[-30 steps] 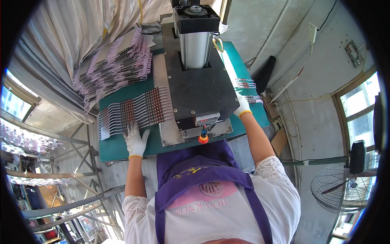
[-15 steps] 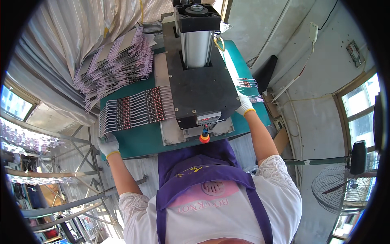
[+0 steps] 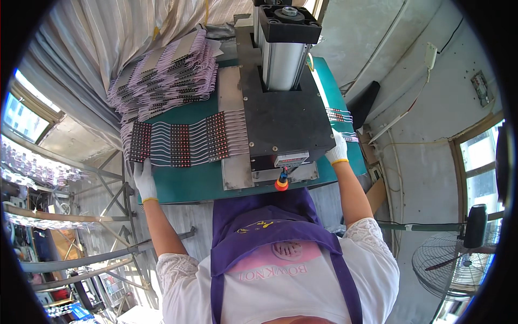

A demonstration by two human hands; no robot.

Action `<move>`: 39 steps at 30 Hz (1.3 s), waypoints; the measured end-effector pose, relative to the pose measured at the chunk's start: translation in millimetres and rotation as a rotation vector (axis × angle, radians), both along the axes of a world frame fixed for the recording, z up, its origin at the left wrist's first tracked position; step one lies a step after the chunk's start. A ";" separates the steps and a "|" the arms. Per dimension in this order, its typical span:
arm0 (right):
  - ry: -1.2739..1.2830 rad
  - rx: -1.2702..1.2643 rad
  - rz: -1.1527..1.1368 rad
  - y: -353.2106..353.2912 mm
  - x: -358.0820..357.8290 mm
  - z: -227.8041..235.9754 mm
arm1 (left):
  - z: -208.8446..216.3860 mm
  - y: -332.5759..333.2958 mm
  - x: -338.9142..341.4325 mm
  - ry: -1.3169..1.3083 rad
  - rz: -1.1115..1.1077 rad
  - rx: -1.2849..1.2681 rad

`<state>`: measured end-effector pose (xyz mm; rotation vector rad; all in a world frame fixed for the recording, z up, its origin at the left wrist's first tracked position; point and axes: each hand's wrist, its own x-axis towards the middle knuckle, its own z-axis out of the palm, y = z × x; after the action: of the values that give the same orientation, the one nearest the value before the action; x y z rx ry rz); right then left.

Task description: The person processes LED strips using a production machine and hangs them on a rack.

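Observation:
A wide band of LED module strings point(image 3: 179, 144), dark blocks with reddish dots joined by pale wires, runs leftward from under a black press point(image 3: 291, 121). My left hand point(image 3: 144, 181), in a white knitted glove with a yellow cuff, is closed on the near edge of the band's leftmost row of modules. My right hand point(image 3: 339, 148), gloved alike, is at the press's right side, close to the strings point(image 3: 341, 116) that come out there. The press housing covers part of the right hand, and its fingers cannot be made out.
A tall heap of module strings point(image 3: 167, 75) lies at the back left by a curtain point(image 3: 75, 65). The press stands on a green-topped table point(image 3: 199, 186), with a red-and-yellow knob point(image 3: 281, 182) at its front. Metal rails point(image 3: 81, 264) are at left, a fan point(image 3: 453, 256) at right.
My left hand has moved up and forward, and the leftmost row of modules, hanging down before, now lies level. My right hand stays beside the press. The whole view has shifted slightly.

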<state>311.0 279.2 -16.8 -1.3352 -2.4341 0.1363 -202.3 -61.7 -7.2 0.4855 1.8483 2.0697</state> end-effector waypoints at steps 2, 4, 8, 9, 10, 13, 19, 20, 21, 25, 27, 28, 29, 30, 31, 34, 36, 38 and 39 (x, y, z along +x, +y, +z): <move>0.027 0.020 0.005 -3.3 -0.4 8.3 | 4.6 6.7 7.6 -0.084 -0.027 0.168; 0.165 0.144 -0.025 -7.7 3.9 18.8 | 10.1 11.1 16.0 -0.163 -0.056 0.287; 0.310 0.354 -0.190 14.6 46.4 12.1 | 10.2 18.0 41.3 -0.357 -0.148 0.366; 0.269 0.238 -0.347 19.3 57.8 6.1 | -1.6 16.7 42.9 -0.436 -0.139 0.263; 0.223 0.116 -0.499 17.8 62.0 10.0 | -13.2 15.2 45.4 -0.430 -0.188 0.045; 0.160 0.088 -0.559 30.4 98.1 -18.8 | -7.7 30.3 81.8 -0.126 -0.331 -0.576; 0.141 -0.016 -0.600 39.4 107.1 -27.0 | 36.2 56.0 194.2 1.118 -0.623 -0.547; 0.097 -0.049 -0.583 39.5 107.8 -24.0 | 32.6 57.7 195.1 1.120 -0.623 -0.545; 0.042 -0.027 -0.562 35.1 108.0 -23.8 | 24.3 60.6 195.4 1.152 -0.706 -0.632; 0.243 0.210 -0.054 -25.4 66.5 3.7 | 15.6 64.8 194.1 1.190 -0.775 -0.707; 0.225 -0.180 0.170 -80.4 32.4 42.1 | 16.5 64.6 194.9 1.192 -0.770 -0.714; 0.130 -0.166 0.323 -96.0 22.9 45.1 | 15.5 65.3 194.7 1.193 -0.768 -0.716; -0.014 -0.206 0.371 -112.8 11.0 57.4 | 15.2 65.5 194.7 1.193 -0.770 -0.718; -0.011 -0.210 0.364 -116.4 8.0 54.0 | 15.6 65.2 194.8 1.196 -0.779 -0.719; 0.003 -0.168 0.343 -117.0 5.9 49.1 | 16.2 66.5 194.6 1.188 -0.782 -0.720; 0.013 -0.112 0.322 -116.6 7.0 42.3 | 14.8 67.0 195.9 1.185 -0.775 -0.711; 0.009 -0.097 0.323 -116.0 6.4 41.7 | 13.7 66.9 195.6 1.189 -0.764 -0.701; -0.012 -0.130 0.320 -115.9 5.8 43.5 | 13.7 67.8 196.5 1.202 -0.759 -0.711; -0.011 -0.130 0.315 -116.5 6.1 43.9 | 14.5 67.8 196.9 1.204 -0.763 -0.709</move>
<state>317.1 162.7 27.1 -0.9924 -2.6686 0.3741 -5.5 6.1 7.2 2.0553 2.1501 0.4639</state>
